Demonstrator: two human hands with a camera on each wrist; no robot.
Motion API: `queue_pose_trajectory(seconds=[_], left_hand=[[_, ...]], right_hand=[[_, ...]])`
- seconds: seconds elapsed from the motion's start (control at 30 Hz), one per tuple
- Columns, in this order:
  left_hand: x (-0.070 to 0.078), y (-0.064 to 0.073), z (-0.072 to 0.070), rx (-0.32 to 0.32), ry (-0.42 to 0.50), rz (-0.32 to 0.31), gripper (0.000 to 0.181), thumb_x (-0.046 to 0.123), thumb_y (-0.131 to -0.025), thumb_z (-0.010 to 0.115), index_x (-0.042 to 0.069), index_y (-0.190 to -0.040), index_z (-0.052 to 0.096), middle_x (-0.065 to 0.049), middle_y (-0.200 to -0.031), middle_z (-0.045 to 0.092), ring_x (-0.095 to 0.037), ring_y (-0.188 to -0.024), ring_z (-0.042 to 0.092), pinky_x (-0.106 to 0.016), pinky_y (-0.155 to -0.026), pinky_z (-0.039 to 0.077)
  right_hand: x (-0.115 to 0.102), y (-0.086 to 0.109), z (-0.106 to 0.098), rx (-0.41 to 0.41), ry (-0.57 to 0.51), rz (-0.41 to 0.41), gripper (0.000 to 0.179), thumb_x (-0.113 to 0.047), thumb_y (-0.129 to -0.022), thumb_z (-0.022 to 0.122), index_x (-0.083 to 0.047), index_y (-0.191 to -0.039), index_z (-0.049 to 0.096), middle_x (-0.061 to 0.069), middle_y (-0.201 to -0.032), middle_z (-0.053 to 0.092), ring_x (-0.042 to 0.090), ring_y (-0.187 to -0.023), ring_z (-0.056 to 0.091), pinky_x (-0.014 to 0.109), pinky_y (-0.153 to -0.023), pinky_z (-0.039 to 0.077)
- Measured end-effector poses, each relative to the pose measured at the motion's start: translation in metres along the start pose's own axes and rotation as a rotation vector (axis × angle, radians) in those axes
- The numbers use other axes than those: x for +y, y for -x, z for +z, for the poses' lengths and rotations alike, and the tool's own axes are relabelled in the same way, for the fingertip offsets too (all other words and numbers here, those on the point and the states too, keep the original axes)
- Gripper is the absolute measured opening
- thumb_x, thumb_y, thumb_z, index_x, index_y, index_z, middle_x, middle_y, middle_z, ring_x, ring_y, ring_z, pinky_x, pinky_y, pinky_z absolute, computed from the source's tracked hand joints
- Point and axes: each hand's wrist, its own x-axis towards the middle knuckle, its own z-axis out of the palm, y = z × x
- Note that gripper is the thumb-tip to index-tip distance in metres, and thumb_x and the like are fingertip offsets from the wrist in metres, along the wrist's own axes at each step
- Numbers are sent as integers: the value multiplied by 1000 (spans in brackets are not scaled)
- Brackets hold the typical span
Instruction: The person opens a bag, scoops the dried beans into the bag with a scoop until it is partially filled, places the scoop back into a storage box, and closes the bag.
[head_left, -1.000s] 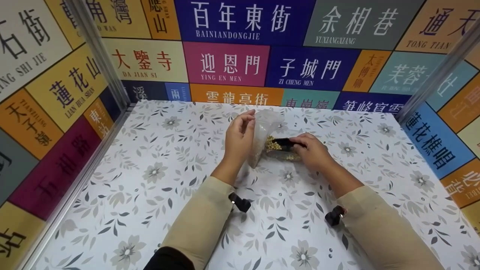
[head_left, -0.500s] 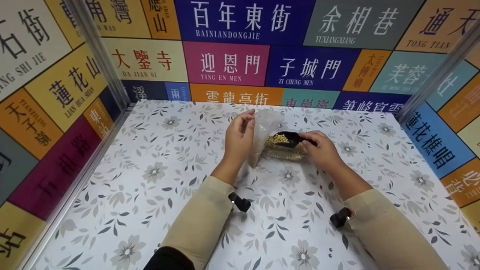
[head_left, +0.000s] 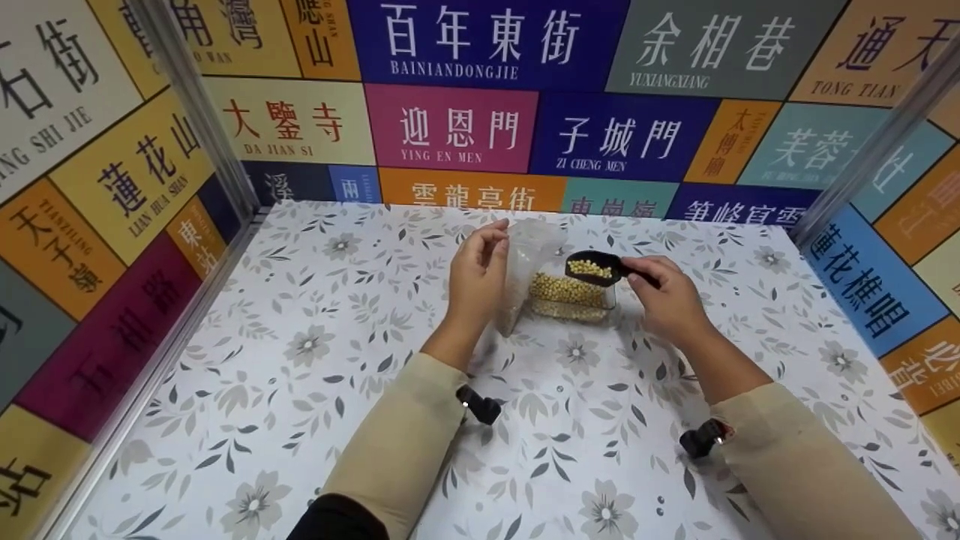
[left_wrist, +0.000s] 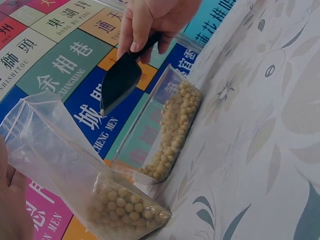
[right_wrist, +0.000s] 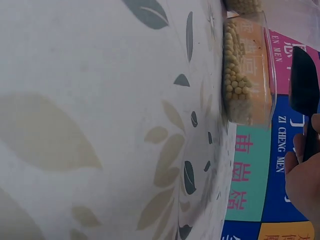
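The black plastic scoop (left_wrist: 120, 82) hangs over the clear rectangular plastic box (right_wrist: 260, 70), its bowl carrying round yellow beans (head_left: 589, 268). Its long axis runs sideways, like the box's: lip leftward to the clear, bean-filled plastic bag (left_wrist: 62, 147), handle rightward between the right hand's (head_left: 667, 296) pinching fingers. From those fingers, the bag lies left, beyond the box, its top turned upward; the left hand (head_left: 480, 262) is nearer, just beside it, fingers bent, though I cannot tell whether they pinch its edge. The floral-patterned white counter (head_left: 570, 465) ends behind, near the colourful sign wall (head_left: 450, 127); more room lies right and toward the person. Likely, the scoop's lip must clear the bag's rim.
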Motion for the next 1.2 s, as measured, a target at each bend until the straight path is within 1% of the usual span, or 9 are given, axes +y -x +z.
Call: queue_pose_trajectory(seconds=[0.17, 0.43, 0.57, 0.63, 0.7, 0.87, 0.97, 1.07, 1.2], left_hand=[[1, 0, 0, 2, -16, -8, 13, 17, -111, 57, 8, -115, 66, -3, -145, 68, -15, -141, 60, -24, -120, 49], [3, -1, 0, 2, -24, -20, 13, 19, -111, 58, 10, -116, 66, -1, -146, 68, -14, -142, 60, -24, -120, 49], [2, -1, 0, 6, -19, -23, 13, 19, -111, 58, 10, -116, 67, 0, -145, 68, -14, -141, 61, -24, -120, 50], [1, -2, 0, 7, -16, -21, 13, 18, -111, 58, 9, -116, 67, -1, -145, 68, -14, -139, 61, -24, -119, 51], [0, -2, 0, 7, -16, -12, 16, 18, -111, 58, 6, -117, 67, -3, -144, 69, -15, -137, 63, -25, -117, 53], [-1, -2, 0, 9, -38, -6, 17, 20, -111, 58, 7, -117, 66, -2, -143, 69, -14, -137, 63, -25, -116, 54], [0, -1, 0, 14, -39, -19, 13, 20, -111, 59, 10, -116, 67, -1, -143, 69, -14, -137, 63, -24, -116, 53], [1, 0, 0, 19, -33, -31, 13, 18, -111, 59, 9, -115, 67, 0, -143, 69, -14, -138, 62, -24, -117, 52], [2, 0, 1, 17, -31, -42, 15, 20, -111, 59, 8, -116, 67, 2, -144, 69, -13, -140, 61, -23, -119, 50]], right_hand=[[-15, -3, -10, 20, 15, -10, 39, -27, -113, 56, -12, -148, 64, 10, -146, 59, 22, -132, 58, 3, -93, 47], [-49, -14, -28, 30, 64, -23, 42, -34, -113, 53, -18, -151, 62, 5, -149, 57, 21, -135, 55, 11, -94, 48], [-63, -19, -31, 23, 80, -51, 42, -35, -114, 51, -21, -151, 61, 3, -148, 55, 18, -129, 56, 12, -92, 49], [-69, -21, -31, 17, 96, -67, 41, -34, -113, 52, -20, -151, 62, 4, -147, 55, 18, -127, 56, 15, -93, 49], [-75, -24, -29, 9, 128, -79, 41, -32, -113, 52, -19, -151, 62, 4, -146, 55, 18, -127, 55, 22, -97, 49], [-89, -28, -26, -6, 214, -148, 38, -23, -113, 54, -15, -149, 64, 9, -144, 57, 26, -135, 53, 47, -112, 50], [-96, -30, -24, -10, 283, -209, 37, -19, -112, 55, -13, -147, 65, 10, -141, 59, 31, -137, 52, 56, -115, 47], [-104, -32, -23, -18, 347, -270, 36, -16, -112, 55, -12, -146, 67, 11, -138, 61, 34, -136, 53, 58, -112, 47], [-110, -34, -24, -16, 399, -336, 35, -12, -111, 57, -10, -144, 68, 12, -135, 63, 37, -134, 55, 57, -108, 49]])
